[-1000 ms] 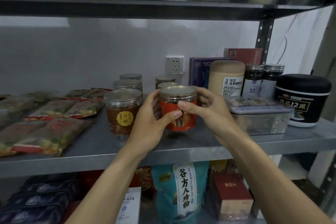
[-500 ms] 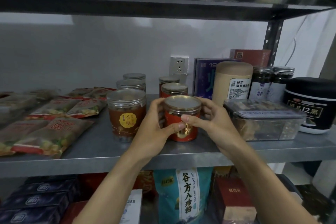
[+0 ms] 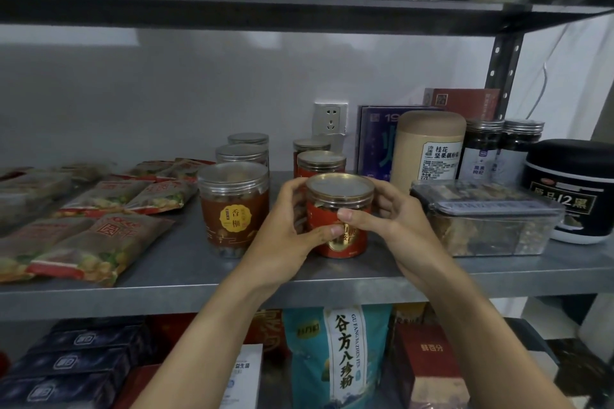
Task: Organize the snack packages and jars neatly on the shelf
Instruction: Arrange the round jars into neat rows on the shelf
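Observation:
A red-labelled jar (image 3: 345, 206) with a clear lid stands on the grey metal shelf (image 3: 186, 272), at the front of a row of two more red jars (image 3: 320, 164). My left hand (image 3: 289, 236) grips its left side, thumb across the label. My right hand (image 3: 392, 222) grips its right side, thumb over the front. A row of brown jars (image 3: 234, 209) with a yellow label stands just to the left. Snack packets (image 3: 89, 242) lie flat in rows at the far left of the shelf.
Right of the jar stand a clear lidded box (image 3: 488, 222), a tan canister (image 3: 432, 146), two dark jars (image 3: 498, 149) and a black-and-white tub (image 3: 578, 189). Boxes lean on the back wall by a socket (image 3: 330, 118). The lower shelf holds a teal bag (image 3: 339, 355) and boxes.
Both hands lowered the red jar from just above the shelf and set it down in front of the other red jars. They still hold it.

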Motion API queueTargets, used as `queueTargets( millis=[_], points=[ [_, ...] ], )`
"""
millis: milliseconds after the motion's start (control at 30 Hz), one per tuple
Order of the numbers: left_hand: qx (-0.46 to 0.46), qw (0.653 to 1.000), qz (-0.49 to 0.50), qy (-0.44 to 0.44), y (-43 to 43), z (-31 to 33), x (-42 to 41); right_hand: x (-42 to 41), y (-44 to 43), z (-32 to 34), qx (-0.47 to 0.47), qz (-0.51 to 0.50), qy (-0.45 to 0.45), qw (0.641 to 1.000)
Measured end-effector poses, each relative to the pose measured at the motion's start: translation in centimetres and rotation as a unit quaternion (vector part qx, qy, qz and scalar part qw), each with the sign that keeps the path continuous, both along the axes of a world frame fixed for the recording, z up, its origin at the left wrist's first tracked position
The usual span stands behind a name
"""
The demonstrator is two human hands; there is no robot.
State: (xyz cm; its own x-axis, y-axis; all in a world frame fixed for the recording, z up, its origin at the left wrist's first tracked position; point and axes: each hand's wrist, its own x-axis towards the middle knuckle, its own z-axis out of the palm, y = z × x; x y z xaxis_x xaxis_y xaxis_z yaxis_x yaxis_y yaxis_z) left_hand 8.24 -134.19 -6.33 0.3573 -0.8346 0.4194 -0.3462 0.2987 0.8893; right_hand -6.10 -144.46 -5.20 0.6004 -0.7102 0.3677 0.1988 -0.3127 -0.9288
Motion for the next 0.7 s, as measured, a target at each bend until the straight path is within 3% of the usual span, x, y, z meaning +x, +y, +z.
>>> queueTargets(
  millis=[367,500,700],
  points=[
    [0.018,1.0,0.013,0.008,0.4,0.3,-0.3,0.0,-0.1,-0.1,-0.003,0.0,0.009,1.0],
    [0.037,0.997,0.02,0.061,0.1,1.2,-0.6,-0.1,-0.4,0.6,0.037,0.008,0.011,0.999],
    [0.051,0.995,0.064,0.053,-1.3,4.6,-1.4,0.9,-2.0,5.7,-0.062,-0.09,0.116,0.987]
  ],
)
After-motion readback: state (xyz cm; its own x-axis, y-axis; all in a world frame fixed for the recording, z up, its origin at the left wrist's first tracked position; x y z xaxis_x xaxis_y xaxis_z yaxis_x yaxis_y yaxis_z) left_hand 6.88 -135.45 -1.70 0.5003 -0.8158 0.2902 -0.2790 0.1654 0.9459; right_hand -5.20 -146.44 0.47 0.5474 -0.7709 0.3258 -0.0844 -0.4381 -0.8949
